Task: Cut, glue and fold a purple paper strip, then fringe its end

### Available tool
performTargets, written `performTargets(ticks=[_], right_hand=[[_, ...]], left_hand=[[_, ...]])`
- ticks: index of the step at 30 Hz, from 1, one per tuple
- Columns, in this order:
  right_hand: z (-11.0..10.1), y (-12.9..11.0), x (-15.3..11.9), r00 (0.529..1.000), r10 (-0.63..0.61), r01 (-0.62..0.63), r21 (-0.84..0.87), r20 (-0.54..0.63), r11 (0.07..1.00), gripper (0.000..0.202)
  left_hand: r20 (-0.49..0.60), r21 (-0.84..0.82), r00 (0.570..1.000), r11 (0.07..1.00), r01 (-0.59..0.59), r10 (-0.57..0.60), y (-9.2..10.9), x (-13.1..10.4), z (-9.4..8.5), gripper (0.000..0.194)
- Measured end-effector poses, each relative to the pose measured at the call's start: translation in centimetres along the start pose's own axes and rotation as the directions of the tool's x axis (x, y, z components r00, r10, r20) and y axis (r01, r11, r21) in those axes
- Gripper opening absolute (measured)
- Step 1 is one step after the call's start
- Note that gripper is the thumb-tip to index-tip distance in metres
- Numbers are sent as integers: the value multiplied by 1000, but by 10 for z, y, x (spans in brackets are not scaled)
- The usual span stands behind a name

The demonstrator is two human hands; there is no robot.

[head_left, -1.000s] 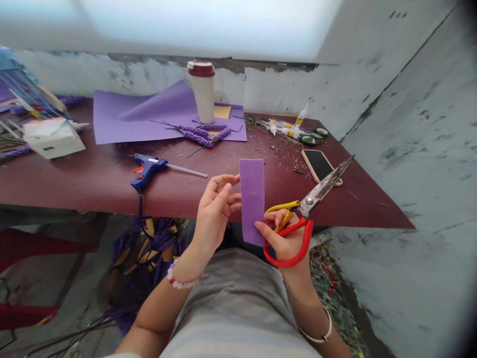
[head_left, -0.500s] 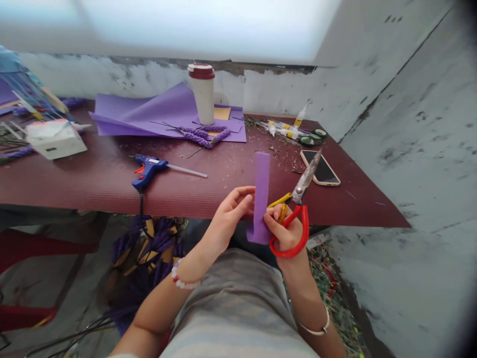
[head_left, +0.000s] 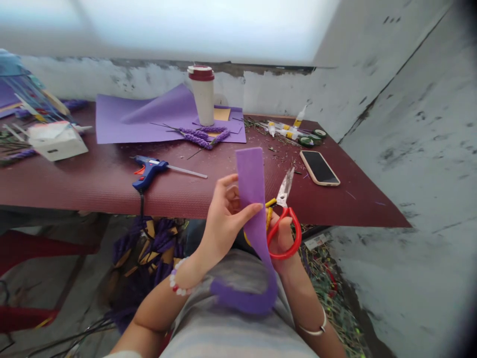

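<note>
A long purple paper strip (head_left: 250,174) stands upright in front of me, its lower part curling down over my lap. My left hand (head_left: 225,219) pinches it, thumb across the front and fingers behind. Close by on the right, my right hand (head_left: 281,236) has red-handled scissors (head_left: 285,191) hooked on it, blades pointing up and away. A yellow band with dark marks, apparently a measuring tape (head_left: 269,218), is also in that hand, partly hidden behind the strip. Whether the right fingers touch the strip is hidden.
On the dark red table (head_left: 179,199) lie a blue glue gun (head_left: 149,171), a phone (head_left: 319,168), purple paper (head_left: 137,119) and purple flower stems (head_left: 203,136). A lidded cup (head_left: 203,97) stands at the back, small bottles (head_left: 288,130) to its right. Purple bundles (head_left: 149,253) sit below the table.
The strip has turned its broad face to me and its tail has unrolled onto my lap. My left thumb now crosses it. The scissors have shifted left and down, off the phone's edge.
</note>
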State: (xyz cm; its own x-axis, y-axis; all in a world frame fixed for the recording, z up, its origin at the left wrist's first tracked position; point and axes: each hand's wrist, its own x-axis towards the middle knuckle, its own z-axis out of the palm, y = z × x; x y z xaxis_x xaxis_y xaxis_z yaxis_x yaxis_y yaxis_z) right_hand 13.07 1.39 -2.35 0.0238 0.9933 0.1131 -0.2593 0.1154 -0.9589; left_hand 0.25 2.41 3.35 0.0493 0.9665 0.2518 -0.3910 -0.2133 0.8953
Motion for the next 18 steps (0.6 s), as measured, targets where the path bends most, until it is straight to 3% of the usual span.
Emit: performTargets(ticks=[3,5,9,12,15,18], right_hand=[[-4,-10,-6,996,20,-25,63,83,998,72],[-5,-16,-11,996,23,-28,47,90,998,66],[-5,-15,-17,999,16,-18,-55,-40,998,57],[-7,-8,-17,997,3,-9,-91,-73,996,50],[-13,-2,-18,997,-7,-3,-126,-76,992,48],[-21,0,-25,997,-5,14,-107,83,994,52]], left_hand=[[-58,20,997,999,-45,46,6,-1,0,81],[-52,39,998,998,-41,43,6,0,0,85],[-20,105,998,993,-58,61,-2,3,-3,44],[-6,165,999,986,-31,33,-10,5,-6,19],[19,153,1000,988,16,-19,-13,4,-10,23],[80,119,994,991,61,-71,-14,2,-12,38]])
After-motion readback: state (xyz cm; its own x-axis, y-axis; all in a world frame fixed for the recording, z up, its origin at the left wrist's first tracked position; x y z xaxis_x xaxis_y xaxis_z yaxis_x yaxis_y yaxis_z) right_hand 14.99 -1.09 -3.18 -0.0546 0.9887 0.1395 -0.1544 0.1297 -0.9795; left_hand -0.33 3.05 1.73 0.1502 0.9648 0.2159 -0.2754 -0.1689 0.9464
